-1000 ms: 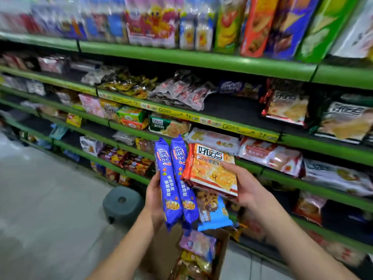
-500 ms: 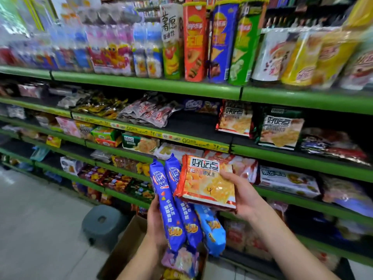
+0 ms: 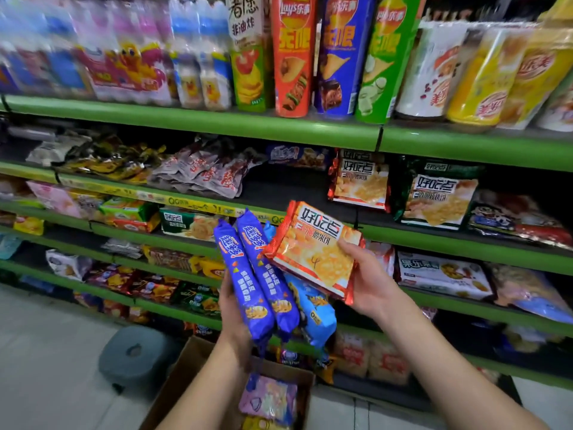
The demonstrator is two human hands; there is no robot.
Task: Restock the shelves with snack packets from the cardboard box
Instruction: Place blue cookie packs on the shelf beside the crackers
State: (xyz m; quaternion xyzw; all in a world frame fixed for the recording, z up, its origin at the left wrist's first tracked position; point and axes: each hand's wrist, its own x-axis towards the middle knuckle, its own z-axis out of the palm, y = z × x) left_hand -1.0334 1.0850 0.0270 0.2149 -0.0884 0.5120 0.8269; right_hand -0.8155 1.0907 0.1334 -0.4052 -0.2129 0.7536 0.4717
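The red packet (image 3: 313,252) sits at frame centre, tilted, its top corner toward 11 o'clock. The right hand (image 3: 366,277) grips its right edge: thumb (image 3: 348,248) across the printed front, fingers hidden behind, so I cannot tell how they lie. It looks light, a crinkly foil-film pouch with brittle biscuits inside; a flat grip along an edge or sealed seam should suit it better than a squeeze across the middle, and glossy film may slip.

Touching its left edge, at 9 o'clock, stand two blue tubes (image 3: 254,274), long and stiff-looking. The left hand (image 3: 232,308) holds them from behind near their lower halves, fingers mostly hidden. A pale blue bag (image 3: 316,308) hangs behind them toward 5 o'clock; which hand bears it is unclear. Several packs in one hand could fan out and drop.

At 1 o'clock, a matching red pack (image 3: 359,178) stands on the shelf (image 3: 465,237), probably the right spot. At 6 o'clock the box (image 3: 186,383) holds more packets; at 8 o'clock is a grey stool (image 3: 133,355).
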